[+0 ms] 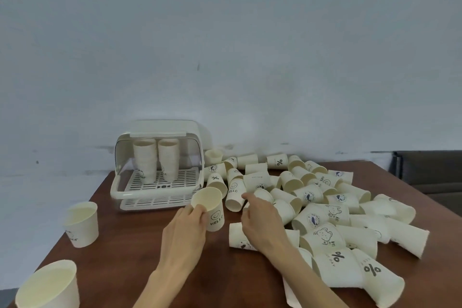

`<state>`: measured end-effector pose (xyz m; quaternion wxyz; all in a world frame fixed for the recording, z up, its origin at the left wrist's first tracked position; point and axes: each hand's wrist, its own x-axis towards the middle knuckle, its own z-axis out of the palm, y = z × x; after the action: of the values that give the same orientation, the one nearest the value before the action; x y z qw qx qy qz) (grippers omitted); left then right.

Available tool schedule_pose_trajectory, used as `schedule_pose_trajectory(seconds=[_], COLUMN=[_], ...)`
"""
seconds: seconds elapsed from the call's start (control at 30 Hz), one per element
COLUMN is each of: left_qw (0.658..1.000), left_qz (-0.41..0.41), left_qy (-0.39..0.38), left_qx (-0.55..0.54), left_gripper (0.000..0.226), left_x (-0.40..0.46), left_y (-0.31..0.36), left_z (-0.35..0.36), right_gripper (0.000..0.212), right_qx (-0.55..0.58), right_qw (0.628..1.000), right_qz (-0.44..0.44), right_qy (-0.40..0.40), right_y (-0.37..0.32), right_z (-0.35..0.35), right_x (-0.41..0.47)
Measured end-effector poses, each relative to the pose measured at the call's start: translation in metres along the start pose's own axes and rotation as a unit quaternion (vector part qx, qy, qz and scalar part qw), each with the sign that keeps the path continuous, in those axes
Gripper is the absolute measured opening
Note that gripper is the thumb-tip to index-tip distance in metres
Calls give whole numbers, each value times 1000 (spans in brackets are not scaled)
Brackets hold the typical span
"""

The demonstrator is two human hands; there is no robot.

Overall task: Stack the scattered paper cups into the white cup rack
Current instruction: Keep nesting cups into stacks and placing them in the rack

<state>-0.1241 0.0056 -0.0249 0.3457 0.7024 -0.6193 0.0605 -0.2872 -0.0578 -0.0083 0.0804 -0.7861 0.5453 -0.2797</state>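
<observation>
At the near left edge of the counter point(130, 252) stands an upright cup point(48, 287), and a second upright cup point(81, 224) stands farther in. Neither is in my way. Beyond them at the far left sits the white cup rack point(155, 170), its clear lid raised, with two tall stacks of cups point(156, 160) standing on its slotted tray.

My left hand point(186, 226) holds a HELLO cup point(211, 207), fingers point(200, 212) and thumb curled round its wall just under the rim. The cup leans with its open mouth up and toward the far left, just in front of the rack's near right corner.

My right hand point(260, 220) is to the right of that, fingers loosely spread and pinching nothing, the forefinger stretched toward a lying HELLO cup point(235, 194). That cup's long axis runs near to far, mouth toward me, just beyond my fingertip. It is the right hand's to take, I judge.

A cup on its side point(240, 237) lies partly under my right palm. To the right spreads the pile of tumbled cups point(337, 212), crowding the target's right flank, so I would come at it from the left.
</observation>
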Motion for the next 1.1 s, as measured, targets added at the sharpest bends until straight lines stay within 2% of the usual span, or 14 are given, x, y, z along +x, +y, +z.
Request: schedule_pose_trajectory(seconds=[0.33, 0.63, 0.87, 1.1], left_qw=[998, 992, 990, 990], left_qz=[60, 121, 133, 122], left_qy=[-11, -4, -41, -66], left_qx=[-20, -32, -22, -13], left_gripper=[20, 22, 26, 28], left_x=[29, 57, 83, 110], left_y=[53, 120, 172, 200], left_z=[4, 36, 72, 105], right_gripper=[36, 34, 38, 14], right_qx=[-27, -64, -107, -143], right_qw=[998, 991, 978, 962], right_qz=[25, 104, 172, 231], right_qy=[43, 61, 47, 5], right_y=[48, 118, 180, 249], right_z=[-51, -89, -119, -127], right_x=[8, 25, 56, 100])
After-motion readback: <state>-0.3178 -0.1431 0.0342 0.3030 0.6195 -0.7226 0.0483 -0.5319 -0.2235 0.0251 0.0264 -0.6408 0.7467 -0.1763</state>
